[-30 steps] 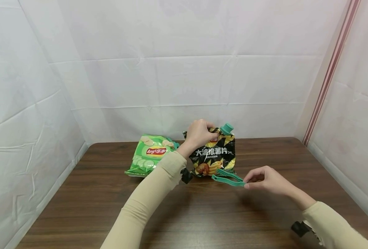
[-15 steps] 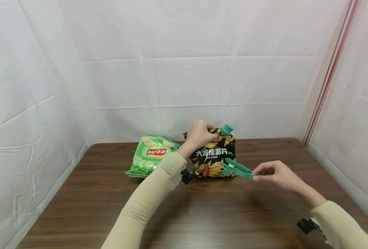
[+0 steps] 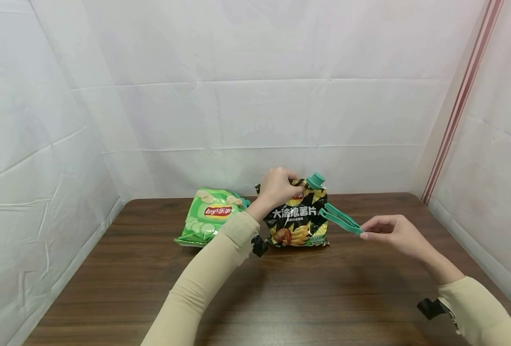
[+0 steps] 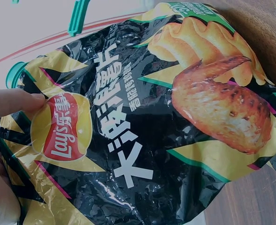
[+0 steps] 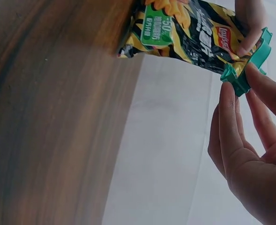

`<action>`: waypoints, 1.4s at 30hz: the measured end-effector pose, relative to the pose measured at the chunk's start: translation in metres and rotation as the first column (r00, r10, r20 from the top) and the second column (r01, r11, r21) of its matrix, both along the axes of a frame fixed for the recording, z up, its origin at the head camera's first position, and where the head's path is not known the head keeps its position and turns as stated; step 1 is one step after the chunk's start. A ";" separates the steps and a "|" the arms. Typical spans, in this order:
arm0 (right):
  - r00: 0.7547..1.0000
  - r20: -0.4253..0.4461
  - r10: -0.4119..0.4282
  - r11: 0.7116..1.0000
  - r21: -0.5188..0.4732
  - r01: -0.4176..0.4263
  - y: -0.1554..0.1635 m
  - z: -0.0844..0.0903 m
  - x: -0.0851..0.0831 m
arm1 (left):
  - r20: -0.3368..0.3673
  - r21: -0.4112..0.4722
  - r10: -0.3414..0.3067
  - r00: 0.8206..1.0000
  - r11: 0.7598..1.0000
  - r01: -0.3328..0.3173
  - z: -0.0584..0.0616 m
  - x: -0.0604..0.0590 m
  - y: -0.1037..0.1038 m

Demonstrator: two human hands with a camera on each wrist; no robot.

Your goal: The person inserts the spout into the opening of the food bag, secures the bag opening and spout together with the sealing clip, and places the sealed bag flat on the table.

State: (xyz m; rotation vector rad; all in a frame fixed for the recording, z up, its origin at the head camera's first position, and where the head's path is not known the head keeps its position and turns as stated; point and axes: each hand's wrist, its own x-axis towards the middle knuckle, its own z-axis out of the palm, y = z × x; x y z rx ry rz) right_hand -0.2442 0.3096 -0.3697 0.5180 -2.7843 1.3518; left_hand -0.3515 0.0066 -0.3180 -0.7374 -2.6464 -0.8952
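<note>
Sleeves of beige fabric cover both forearms, which reach from the near edge of the dark brown wooden table (image 3: 281,298) toward its far side. On the right, above the table's far right part, the right hand (image 3: 395,233) pinches one end of a long teal plastic bag clip (image 3: 341,219) between thumb and fingertips; the clip is held in the air, slanting up and away to the left, and its open forked end lies just beside the right edge of the black and yellow Lay's crisp bag (image 3: 299,214). In the right wrist view the fingertips (image 5: 227,93) press on the clip's end, with the bag showing beyond it. The bag stands upright near the middle of the table's far edge, its bottom on the wood. The left hand (image 3: 274,185) grips the crumpled top of this bag, fingers curled over the foil, and in the left wrist view the thumb (image 4: 16,101) presses beside the red Lay's logo. A second teal plastic clip (image 3: 315,179) sits at the bag's top right corner. Just left of the bag, behind the left forearm, a green Lay's crisp bag (image 3: 208,215) lies flat on the table. White creased sheeting (image 3: 238,96) walls in the table on three sides.
</note>
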 end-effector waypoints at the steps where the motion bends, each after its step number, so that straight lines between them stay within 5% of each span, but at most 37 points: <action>1: 1.000 -0.006 -0.007 1.000 0.002 0.007 0.001 0.001 -0.001 | -0.001 0.000 0.001 1.000 1.000 -0.001 0.000 0.000 0.000; 15: 0.991 -0.020 -0.132 0.991 0.006 0.132 -0.002 0.011 -0.017 | 0.006 0.010 0.014 1.000 1.000 -0.014 -0.002 0.000 0.001; 42: 0.994 -0.038 -0.105 0.991 -0.084 0.102 -0.043 0.020 -0.058 | -0.020 0.004 0.015 1.000 1.000 -0.015 -0.001 0.001 -0.001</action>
